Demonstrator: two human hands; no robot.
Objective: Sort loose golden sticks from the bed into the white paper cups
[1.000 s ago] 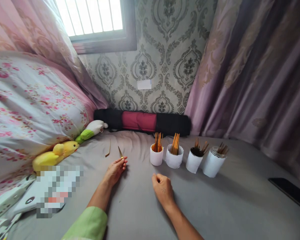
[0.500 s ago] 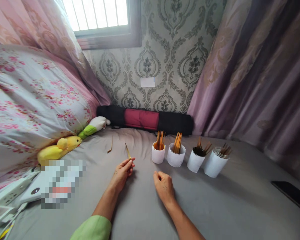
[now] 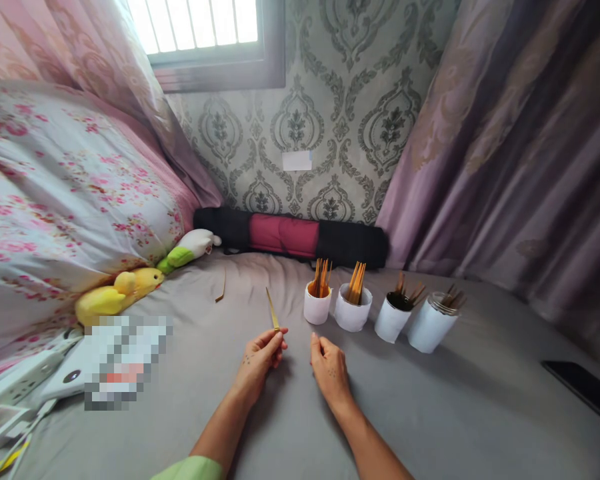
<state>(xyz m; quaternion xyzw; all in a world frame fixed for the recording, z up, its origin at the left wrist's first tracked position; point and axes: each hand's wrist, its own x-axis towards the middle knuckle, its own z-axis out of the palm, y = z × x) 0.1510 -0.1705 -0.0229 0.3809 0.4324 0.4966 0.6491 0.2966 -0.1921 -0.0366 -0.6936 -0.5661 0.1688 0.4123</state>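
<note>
My left hand is closed in a pinch on the lower end of a bamboo pick, a thin yellowish stick whose tip points up and away. Just to its right, my right hand is curled with thumb against fingers; whatever it may hold is hidden. A second bamboo pick with a wider end lies on the grey sheet, left of the held one. Beyond my right hand stands a white-wrapped cup of orange-brown sticks. Beside it sits a wider white-wrapped jar with similar sticks.
Two more white-wrapped jars, one dark inside and one with a glass rim, hold brown sticks. A black phone lies far right. Plush toys, a power strip and a long black-and-red bag edge the grey sheet.
My left hand, with the pick in it, has moved right and slightly nearer to me, closer to my right hand. My right hand has shifted only slightly.
</note>
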